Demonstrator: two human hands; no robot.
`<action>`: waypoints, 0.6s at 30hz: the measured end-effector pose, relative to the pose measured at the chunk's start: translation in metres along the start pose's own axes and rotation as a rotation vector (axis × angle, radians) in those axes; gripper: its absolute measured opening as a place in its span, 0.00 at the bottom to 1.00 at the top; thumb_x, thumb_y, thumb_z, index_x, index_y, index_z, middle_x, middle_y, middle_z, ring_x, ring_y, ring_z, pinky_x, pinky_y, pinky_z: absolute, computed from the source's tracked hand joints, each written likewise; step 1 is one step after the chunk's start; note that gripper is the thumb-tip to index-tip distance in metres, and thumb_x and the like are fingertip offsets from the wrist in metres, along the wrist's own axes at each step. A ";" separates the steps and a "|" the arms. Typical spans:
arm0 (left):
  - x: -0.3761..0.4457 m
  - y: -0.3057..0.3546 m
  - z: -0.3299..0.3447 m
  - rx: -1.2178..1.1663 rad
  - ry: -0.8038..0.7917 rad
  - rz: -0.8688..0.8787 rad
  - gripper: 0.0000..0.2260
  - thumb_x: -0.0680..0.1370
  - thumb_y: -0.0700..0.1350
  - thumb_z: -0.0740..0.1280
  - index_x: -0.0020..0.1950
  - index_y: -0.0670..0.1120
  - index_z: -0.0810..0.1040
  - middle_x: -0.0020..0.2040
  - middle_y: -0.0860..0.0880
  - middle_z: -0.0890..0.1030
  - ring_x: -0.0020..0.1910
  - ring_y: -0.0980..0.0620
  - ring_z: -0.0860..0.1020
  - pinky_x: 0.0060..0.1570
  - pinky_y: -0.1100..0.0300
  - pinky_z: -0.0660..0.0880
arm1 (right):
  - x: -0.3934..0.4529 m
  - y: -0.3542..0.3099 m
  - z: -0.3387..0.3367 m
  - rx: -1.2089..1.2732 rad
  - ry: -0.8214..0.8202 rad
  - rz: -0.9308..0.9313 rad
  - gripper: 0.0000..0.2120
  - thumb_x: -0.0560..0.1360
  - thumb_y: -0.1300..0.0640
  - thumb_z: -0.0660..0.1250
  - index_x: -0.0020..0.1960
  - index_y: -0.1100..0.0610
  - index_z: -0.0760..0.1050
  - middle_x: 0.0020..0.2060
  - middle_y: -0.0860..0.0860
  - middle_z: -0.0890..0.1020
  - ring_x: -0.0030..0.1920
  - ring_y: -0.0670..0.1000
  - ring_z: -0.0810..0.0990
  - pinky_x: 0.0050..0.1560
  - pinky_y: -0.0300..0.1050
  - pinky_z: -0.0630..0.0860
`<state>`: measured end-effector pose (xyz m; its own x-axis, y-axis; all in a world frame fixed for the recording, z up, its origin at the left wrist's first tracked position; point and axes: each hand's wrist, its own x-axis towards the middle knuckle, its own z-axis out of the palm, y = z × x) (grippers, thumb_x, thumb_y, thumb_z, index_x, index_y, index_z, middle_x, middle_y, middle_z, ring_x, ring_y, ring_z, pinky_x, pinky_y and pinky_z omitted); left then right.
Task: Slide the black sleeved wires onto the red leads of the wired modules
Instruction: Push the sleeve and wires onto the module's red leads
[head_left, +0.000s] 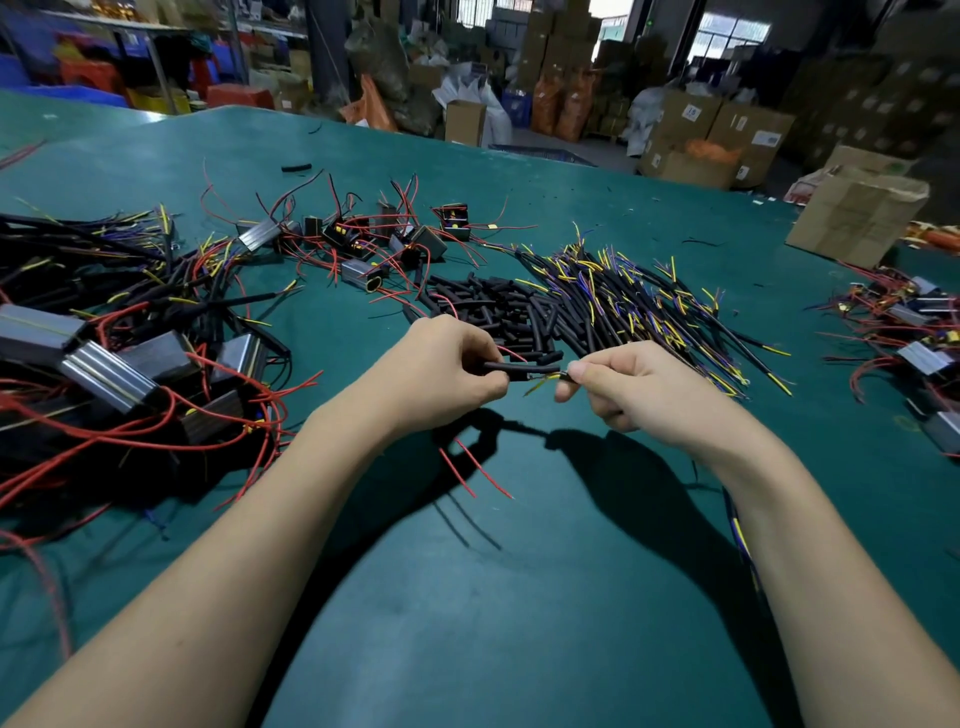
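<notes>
We are holding a black sleeve level just above the green counter, our left hand gripping one end with curled fingers so its mouth is facing right. Our right hand is pinching a yellow-tipped wire right at that mouth, probably steadying it for threading. Two red leads are dangling below the sleeve, so the module itself is hidden. Just beyond the sleeve, loose black tubes are lying heaped, sleeved wires right of them, modules farther back.
</notes>
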<state>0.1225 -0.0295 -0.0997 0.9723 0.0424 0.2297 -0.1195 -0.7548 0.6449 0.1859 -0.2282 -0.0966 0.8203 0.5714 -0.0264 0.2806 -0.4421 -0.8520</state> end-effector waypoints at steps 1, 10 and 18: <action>0.000 0.000 -0.001 -0.019 -0.009 0.001 0.02 0.73 0.44 0.69 0.40 0.49 0.80 0.30 0.53 0.77 0.29 0.58 0.71 0.30 0.73 0.65 | 0.000 0.000 0.001 0.026 0.014 -0.011 0.14 0.81 0.55 0.60 0.41 0.56 0.80 0.21 0.43 0.65 0.24 0.45 0.61 0.26 0.35 0.60; 0.003 -0.006 -0.008 -0.165 -0.085 -0.042 0.08 0.75 0.44 0.68 0.35 0.49 0.80 0.28 0.53 0.77 0.23 0.61 0.69 0.27 0.70 0.66 | -0.001 -0.007 0.021 -0.494 0.250 -0.538 0.05 0.74 0.62 0.69 0.47 0.53 0.77 0.41 0.47 0.79 0.39 0.50 0.78 0.44 0.54 0.76; 0.004 -0.007 -0.009 -0.229 -0.121 -0.069 0.07 0.76 0.44 0.67 0.40 0.44 0.81 0.26 0.55 0.76 0.23 0.59 0.67 0.25 0.68 0.64 | -0.003 -0.011 0.033 -0.765 0.506 -0.590 0.04 0.75 0.54 0.70 0.48 0.53 0.82 0.40 0.50 0.81 0.34 0.56 0.77 0.35 0.48 0.73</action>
<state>0.1249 -0.0183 -0.0965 0.9950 -0.0007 0.0998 -0.0814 -0.5845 0.8073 0.1642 -0.2022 -0.1038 0.5157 0.5613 0.6473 0.7893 -0.6051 -0.1042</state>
